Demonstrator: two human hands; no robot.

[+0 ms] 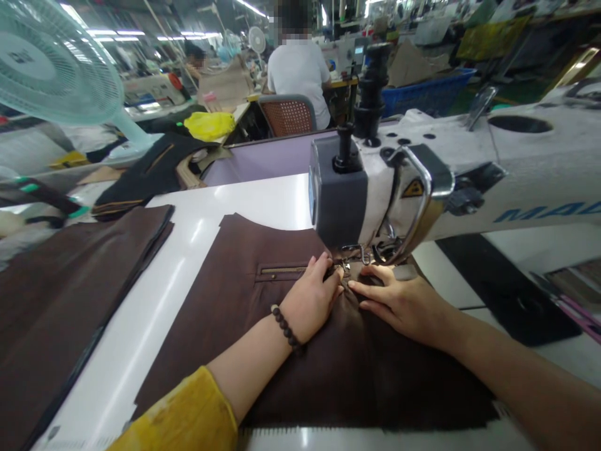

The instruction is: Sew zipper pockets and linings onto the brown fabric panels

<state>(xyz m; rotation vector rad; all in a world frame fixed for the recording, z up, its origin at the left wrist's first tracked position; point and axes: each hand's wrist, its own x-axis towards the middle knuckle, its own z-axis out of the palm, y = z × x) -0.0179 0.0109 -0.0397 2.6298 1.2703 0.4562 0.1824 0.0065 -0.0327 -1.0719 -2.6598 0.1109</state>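
A dark brown leather-like panel lies under the head of a sewing machine. It carries a zipper with brass-coloured teeth in a stitched opening. My left hand, with a beaded bracelet at the wrist, is closed on the panel just left of the presser foot, its fingers bunched on the material. To the right of the foot, my right hand lies with fingers stretched and apart on the panel; a greyish band wraps one finger. Creases run in the material between both hands. The needle point is hard to make out.
More brown panels are stacked at left, near a dark piece with a slit. A pale green fan stands behind them. Pink-handled scissors lie at right by a black mat. A person sits ahead.
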